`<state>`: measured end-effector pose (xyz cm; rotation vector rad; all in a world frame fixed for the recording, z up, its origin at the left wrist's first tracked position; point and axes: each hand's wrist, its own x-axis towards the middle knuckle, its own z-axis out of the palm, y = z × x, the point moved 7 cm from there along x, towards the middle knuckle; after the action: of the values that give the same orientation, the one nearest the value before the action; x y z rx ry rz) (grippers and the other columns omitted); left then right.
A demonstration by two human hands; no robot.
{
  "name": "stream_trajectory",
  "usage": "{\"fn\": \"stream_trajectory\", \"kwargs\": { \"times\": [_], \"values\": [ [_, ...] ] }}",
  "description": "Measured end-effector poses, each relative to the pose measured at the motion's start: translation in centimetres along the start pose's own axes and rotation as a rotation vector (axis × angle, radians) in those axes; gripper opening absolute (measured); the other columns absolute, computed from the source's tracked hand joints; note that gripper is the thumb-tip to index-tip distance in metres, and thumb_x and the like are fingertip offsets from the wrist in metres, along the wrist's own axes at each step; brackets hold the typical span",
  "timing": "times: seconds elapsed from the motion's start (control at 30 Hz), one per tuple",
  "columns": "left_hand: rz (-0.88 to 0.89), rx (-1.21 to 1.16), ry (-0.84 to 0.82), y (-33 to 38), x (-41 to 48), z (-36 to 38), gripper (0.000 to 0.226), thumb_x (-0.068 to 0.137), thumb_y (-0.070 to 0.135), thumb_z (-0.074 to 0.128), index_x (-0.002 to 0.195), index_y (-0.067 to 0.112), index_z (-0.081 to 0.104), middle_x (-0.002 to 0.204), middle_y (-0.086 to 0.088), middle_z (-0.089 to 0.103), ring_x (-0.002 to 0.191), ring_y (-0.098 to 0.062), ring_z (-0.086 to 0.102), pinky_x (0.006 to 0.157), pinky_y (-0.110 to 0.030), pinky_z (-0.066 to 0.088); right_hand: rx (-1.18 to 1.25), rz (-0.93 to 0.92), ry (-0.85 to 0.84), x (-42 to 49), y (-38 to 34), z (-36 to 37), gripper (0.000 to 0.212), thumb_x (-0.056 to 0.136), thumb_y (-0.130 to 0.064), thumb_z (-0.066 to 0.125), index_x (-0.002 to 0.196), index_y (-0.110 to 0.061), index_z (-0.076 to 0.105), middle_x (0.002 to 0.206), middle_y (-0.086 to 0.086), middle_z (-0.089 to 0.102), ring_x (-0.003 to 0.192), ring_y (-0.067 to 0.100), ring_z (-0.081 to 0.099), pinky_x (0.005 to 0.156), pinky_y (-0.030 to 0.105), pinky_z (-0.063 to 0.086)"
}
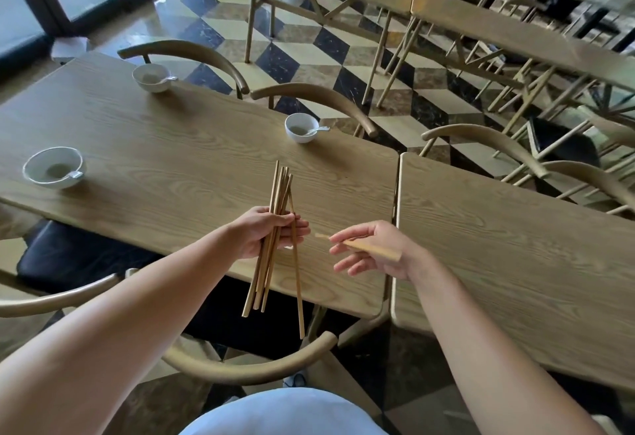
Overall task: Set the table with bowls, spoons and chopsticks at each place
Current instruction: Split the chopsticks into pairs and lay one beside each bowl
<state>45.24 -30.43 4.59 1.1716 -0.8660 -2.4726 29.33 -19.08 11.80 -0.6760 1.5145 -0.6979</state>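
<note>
Both hands hover over the near edge of the wooden table [171, 173]; the left hand [266, 237] grips a bundle of chopsticks [280, 187] round its middle, ends fanned out; the right hand [372, 264], just beside it, pinches a single chopstick [385, 253] between thumb and fingers, tip towards the bundle; the left bowl [55, 167], far bowl [152, 77] and middle bowl [301, 127], each holding a spoon [318, 130], stand well beyond.

Wood-grain desk [171, 146] carries three white bowls: far-left bowl [151, 88], far-right bowl [301, 139], near-left bowl [51, 183], each holding a spoon [318, 130]. Second desk [515, 263] stands just beside it.
</note>
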Motion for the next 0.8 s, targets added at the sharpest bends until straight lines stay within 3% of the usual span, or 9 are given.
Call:
{"fn": "stream_trajectory", "kwargs": {
  "times": [0.1,0.17,0.3,0.4,0.47,0.6,0.8],
  "values": [
    [-0.016,0.020,-0.006,0.1,0.5,1.1,0.018,0.100,0.001,0.050,0.106,-0.011,0.062,0.101,-0.022,0.076,0.094,-0.031,0.075,0.071,-0.038,0.063,0.109,-0.034,0.078,0.2,0.4,-0.1,0.033,0.095,0.005,0.037,0.110,0.009,0.067,0.112,0.027,0.069,0.092,0.044,0.072,0.077,0.044,0.062],
    [-0.023,0.038,-0.006,-0.1,0.8,1.7,0.018,0.100,0.001,0.051,0.103,-0.011,0.063,0.100,-0.023,0.076,0.093,-0.031,0.075,0.071,-0.039,0.064,0.152,-0.094,0.134,0.4,0.8,0.1,0.025,0.097,0.002,0.046,0.108,0.007,0.068,0.110,0.024,0.071,0.091,0.041,0.073,0.082,0.046,0.061],
    [-0.022,0.062,-0.005,-0.5,1.4,2.8,0.017,0.099,0.001,0.051,0.101,-0.010,0.064,0.097,-0.022,0.076,0.090,-0.030,0.076,0.077,-0.041,0.063,0.140,-0.208,0.240,0.8,1.9,0.8,0.014,0.088,0.008,0.065,0.098,-0.001,0.065,0.099,0.022,0.073,0.074,0.028,0.074,0.069,0.039,0.064],
    [-0.015,0.058,0.016,-0.6,1.7,3.5,0.015,0.098,0.000,0.053,0.104,-0.010,0.063,0.092,-0.021,0.075,0.081,-0.028,0.076,0.068,-0.039,0.064,0.075,-0.164,0.305,1.3,3.1,0.9,0.035,0.082,0.002,0.076,0.107,-0.009,0.054,0.099,0.022,0.073,0.080,0.033,0.075,0.070,0.039,0.063],
    [-0.013,0.057,0.014,-0.8,1.7,3.9,0.014,0.099,0.000,0.053,0.103,-0.008,0.063,0.093,-0.021,0.074,0.077,-0.027,0.076,0.068,-0.039,0.064,0.074,-0.136,0.329,1.5,3.7,0.9,0.039,0.079,0.000,0.080,0.110,-0.010,0.058,0.097,0.018,0.075,0.083,0.031,0.076,0.073,0.040,0.063],
    [-0.004,0.030,-0.027,-1.2,1.7,5.1,0.017,0.099,-0.002,0.051,0.109,-0.013,0.060,0.093,-0.021,0.076,0.082,-0.027,0.077,0.066,-0.039,0.064,0.158,-0.128,0.320,1.9,4.5,1.5,0.015,0.078,-0.001,0.080,0.088,-0.008,0.073,0.084,0.010,0.076,0.072,0.019,0.073,0.068,0.034,0.063],
    [-0.001,0.040,-0.057,-2.1,1.7,5.7,0.017,0.098,-0.001,0.054,0.109,-0.011,0.061,0.098,-0.020,0.076,0.089,-0.027,0.076,0.068,-0.037,0.063,0.318,-0.034,0.280,2.2,5.6,2.3,0.004,0.083,-0.006,0.077,0.084,-0.009,0.075,0.075,0.004,0.074,0.068,0.018,0.069,0.062,0.028,0.059]
  ]
}}
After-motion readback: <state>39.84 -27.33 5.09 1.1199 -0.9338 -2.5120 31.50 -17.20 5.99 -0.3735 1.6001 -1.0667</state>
